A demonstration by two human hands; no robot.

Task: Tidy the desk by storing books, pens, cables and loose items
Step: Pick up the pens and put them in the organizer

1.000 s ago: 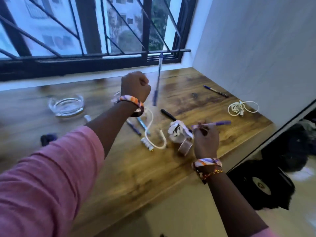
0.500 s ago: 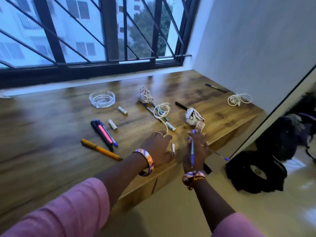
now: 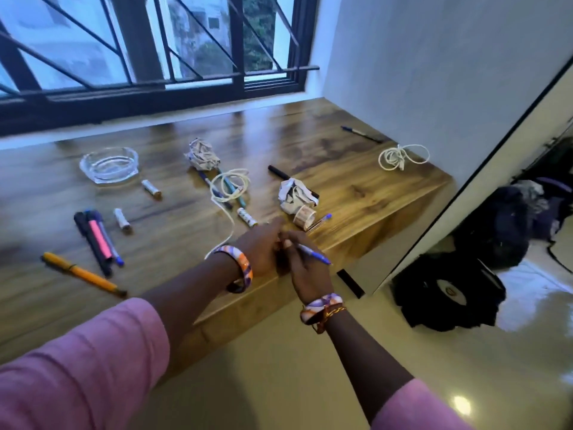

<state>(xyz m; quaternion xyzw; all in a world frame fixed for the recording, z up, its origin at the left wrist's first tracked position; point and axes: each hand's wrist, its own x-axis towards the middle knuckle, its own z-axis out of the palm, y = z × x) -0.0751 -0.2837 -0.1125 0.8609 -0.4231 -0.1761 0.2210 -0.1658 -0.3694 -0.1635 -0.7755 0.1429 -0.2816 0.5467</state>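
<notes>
My right hand grips a blue pen just over the front edge of the wooden desk. My left hand lies beside it, fingertips against the right hand's fingers; what it holds, if anything, is hidden. A white cable loops over several pens and trails under my left wrist. A second coiled cable lies at the far right. Another blue-capped pen rests by a tape roll. Dark markers and an orange pen lie to the left.
Two crumpled papers, a glass ashtray, three small batteries, a black marker and a far pen are spread over the desk. A black bag sits on the floor at right.
Both hands came down from above the desk to its front edge and drew together. The pen in my right hand turned from upright to pointing right. The view shifted left.
</notes>
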